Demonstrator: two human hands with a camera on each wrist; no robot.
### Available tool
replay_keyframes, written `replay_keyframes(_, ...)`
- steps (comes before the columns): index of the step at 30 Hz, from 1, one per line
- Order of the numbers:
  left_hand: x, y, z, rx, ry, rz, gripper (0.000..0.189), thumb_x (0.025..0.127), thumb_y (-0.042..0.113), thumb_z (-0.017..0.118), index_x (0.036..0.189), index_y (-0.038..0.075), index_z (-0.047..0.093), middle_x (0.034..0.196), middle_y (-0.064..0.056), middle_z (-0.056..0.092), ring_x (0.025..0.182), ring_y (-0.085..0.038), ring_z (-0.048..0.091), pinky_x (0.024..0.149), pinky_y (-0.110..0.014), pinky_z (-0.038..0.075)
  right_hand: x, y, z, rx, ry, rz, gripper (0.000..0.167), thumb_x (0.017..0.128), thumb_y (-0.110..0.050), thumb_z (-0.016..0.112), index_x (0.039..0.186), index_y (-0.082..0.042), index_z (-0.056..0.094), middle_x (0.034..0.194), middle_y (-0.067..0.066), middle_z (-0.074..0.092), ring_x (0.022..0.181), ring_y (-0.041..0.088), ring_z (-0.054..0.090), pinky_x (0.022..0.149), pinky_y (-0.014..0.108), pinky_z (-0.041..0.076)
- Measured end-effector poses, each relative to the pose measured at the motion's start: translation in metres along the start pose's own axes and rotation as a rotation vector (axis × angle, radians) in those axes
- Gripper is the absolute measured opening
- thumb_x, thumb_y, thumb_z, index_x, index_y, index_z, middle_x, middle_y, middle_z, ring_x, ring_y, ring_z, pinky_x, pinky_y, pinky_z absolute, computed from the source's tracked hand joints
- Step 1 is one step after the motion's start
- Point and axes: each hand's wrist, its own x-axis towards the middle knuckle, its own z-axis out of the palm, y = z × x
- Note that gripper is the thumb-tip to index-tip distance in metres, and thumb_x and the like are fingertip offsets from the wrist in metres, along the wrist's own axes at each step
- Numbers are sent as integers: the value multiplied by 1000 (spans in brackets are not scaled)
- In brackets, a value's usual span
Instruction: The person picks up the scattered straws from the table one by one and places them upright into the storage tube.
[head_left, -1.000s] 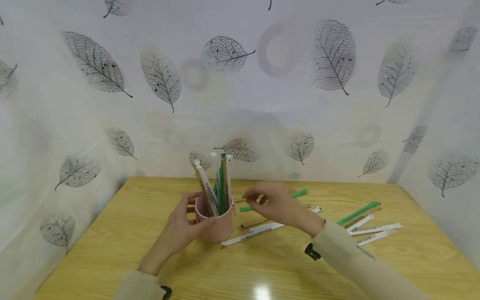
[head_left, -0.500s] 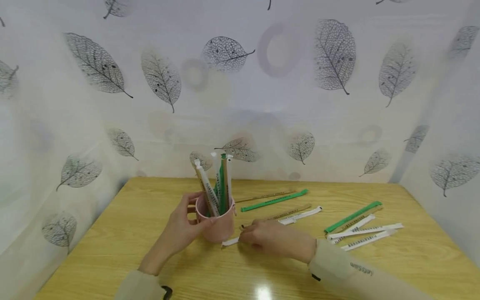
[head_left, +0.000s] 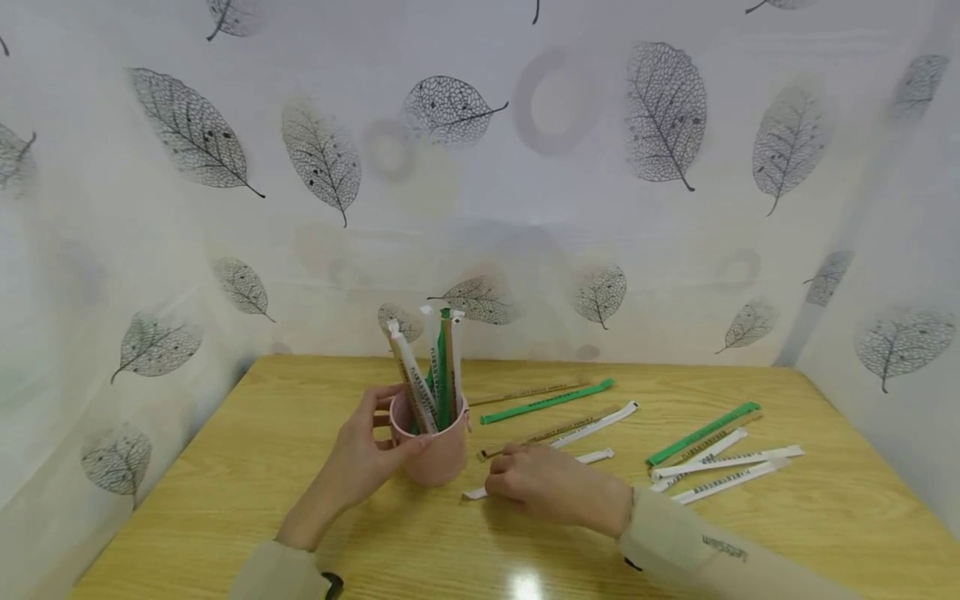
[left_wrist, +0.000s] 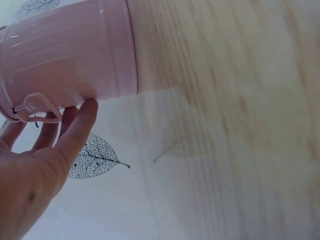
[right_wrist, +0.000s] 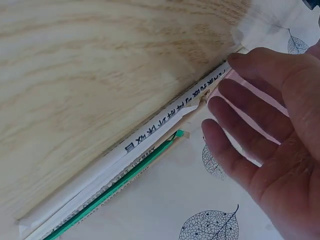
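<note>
A small pink bucket-like cup [head_left: 435,464] stands on the table, with several paper-wrapped straws [head_left: 446,367] in white, green and brown rising out of it. My left hand [head_left: 366,450] grips its side, thumb in front and fingers behind; in the left wrist view fingertips touch the cup wall beside a wire handle [left_wrist: 42,103]. To the right, my right hand [head_left: 555,485] is low at the tabletop and pinches a white wrapped straw [head_left: 596,456], whose two ends stick out on either side. In the right wrist view, printed characters run along this white straw [right_wrist: 165,116].
Behind the right hand lie a brown straw [head_left: 573,427], a white straw [head_left: 600,423], a green straw [head_left: 547,402] and another brown one [head_left: 525,392]. Farther right is a loose pile of green, brown and white straws [head_left: 738,481]. A leaf-print curtain [head_left: 480,192] backs the table.
My right hand has come down from beside the cup's rim to the white straw on the table. That straw has shifted slightly right and apart from the one behind. The left hand stays on the cup.
</note>
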Motion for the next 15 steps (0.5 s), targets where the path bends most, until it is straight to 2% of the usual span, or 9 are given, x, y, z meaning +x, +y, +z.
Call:
replay_keyframes(1,0,0,0,0,0,1,70,89,32,81,145,15,42,132,-17,57,118,-30,60,83,-28,60,1,-1,0,10,13,-11,14,97,-15,70,109,-21,75,104,-8,75,98,8,68,86,22,57)
replay_keyframes(3,0,0,0,2,1,3,70,90,32,80,145,15,42,133,-17,57,119,-30,59,83,-28,60,3,-1,1,14,40,-39,23,97,-13,70,118,-21,74,104,-8,76,97,7,69,85,19,57)
replay_keyframes(6,1,-1,0,12,2,1,71,89,33,81,146,16,41,133,-16,57,118,-30,59,83,-28,60,6,-3,4,-28,67,-69,30,96,-11,71,122,-25,72,94,-8,74,85,4,68,73,15,54)
replay_keyframes(9,1,-1,0,17,4,-9,72,88,34,82,146,18,41,132,-15,57,116,-30,61,83,-27,60,7,-5,8,-77,75,-77,36,94,-11,72,125,-30,71,84,-9,69,72,0,59,59,11,45)
replay_keyframes(15,1,-3,-1,21,1,-2,73,89,33,81,146,17,40,134,-14,57,117,-30,60,83,-28,60,4,-6,7,-126,79,-77,51,91,-11,75,135,-35,66,83,-9,65,70,-1,49,55,8,35)
